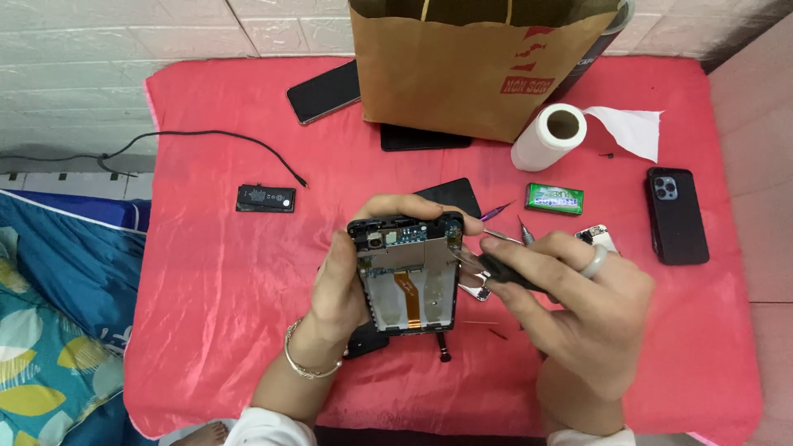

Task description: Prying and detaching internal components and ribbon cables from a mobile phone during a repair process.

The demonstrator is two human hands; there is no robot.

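Red cloth covers the surface (248, 272) under your hands, and the job on it looks well under way: the opened phone (406, 272) already has its back off, so the board at the top, the camera module and the orange flex cable running down the middle all lie bare. Your left hand (343, 289) is clamped around that phone, fingers curled over its top edge and thumb along the left side, holding it up just above the cloth, screen side away from you. Your right hand (578, 306) is closed on a dark-handled tool (496, 268) whose tip meets the phone's right edge; I cannot tell what the tip is working on. Taken-off parts already lie about: a small black battery (265, 198) well to the left, a dark panel (450, 196) just behind the phone, spare picks (508, 223) beside your right hand. The frame is still populated, so my guess is more stripping remains
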